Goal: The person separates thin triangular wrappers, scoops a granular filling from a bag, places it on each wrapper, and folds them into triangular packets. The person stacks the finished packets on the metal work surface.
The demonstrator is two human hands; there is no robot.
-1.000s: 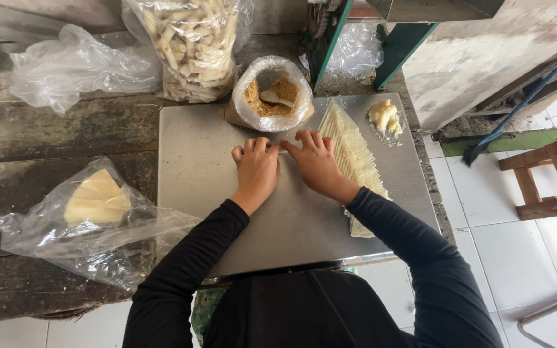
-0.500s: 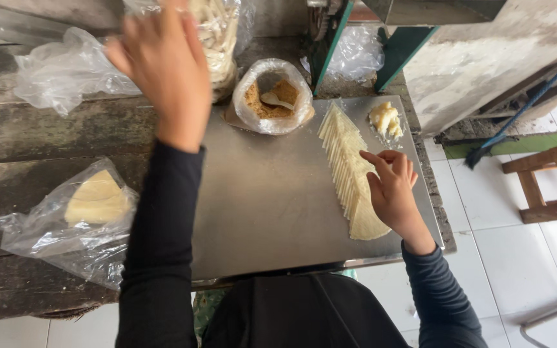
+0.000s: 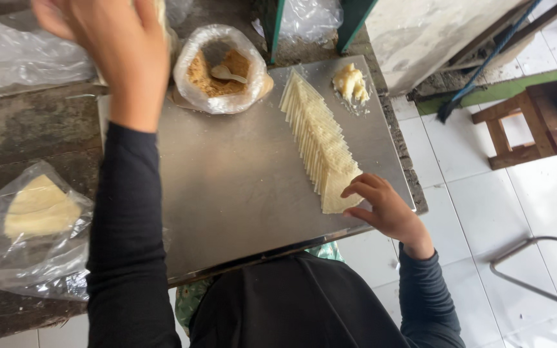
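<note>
1. The right hand (image 3: 385,209) rests on the metal sheet (image 3: 240,187) with fingers curled and fingertips touching the near end of the wrapper row (image 3: 320,145). It pinches nothing; the fingers are loosely bent and open over the nearest wrapper.
2. The row is a fanned line of pale square wrappers, overlapping like tiles. It starts under the right fingertips and runs away from that hand toward the far edge of the sheet.
3. Beyond the far end of the row, well apart from the right hand, a small lump of pale paste (image 3: 351,82) sits on the sheet.
4. The left hand (image 3: 107,38) is raised far from the sheet, up at the far left, back of the hand to the camera. Its fingers curl down over something pale at the picture's edge; whether it grips it cannot be told.
5. Just to the right of the left hand stands an open plastic bag (image 3: 220,71) of brown crumbs with a spoon (image 3: 227,74) lying in it.
6. Below the left forearm, on the dark bench (image 3: 33,138), lies another clear bag holding a pale stack (image 3: 39,209).
7. A crumpled clear bag (image 3: 14,55) lies just left of the raised hand.
</note>
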